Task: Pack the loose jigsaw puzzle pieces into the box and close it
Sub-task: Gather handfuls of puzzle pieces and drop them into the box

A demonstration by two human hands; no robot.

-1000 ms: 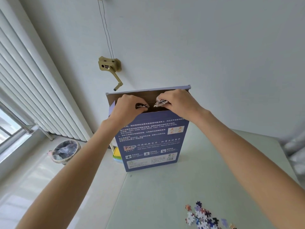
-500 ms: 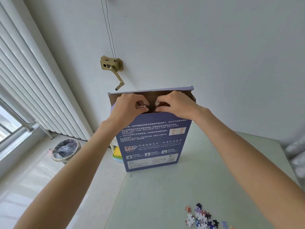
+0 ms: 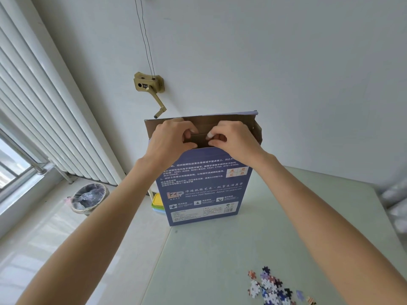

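Both hands, left hand and right hand, dropped their pieces; fingers now pinch the brown flap of the blue box, upright on the desk. Loose pieces lie nearer; a bin stands left.

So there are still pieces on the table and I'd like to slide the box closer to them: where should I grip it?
Probably by the two narrow side edges of the box, low down, one hand from each side. It stands upright on end and tall, so pushing near its open top could tip it.
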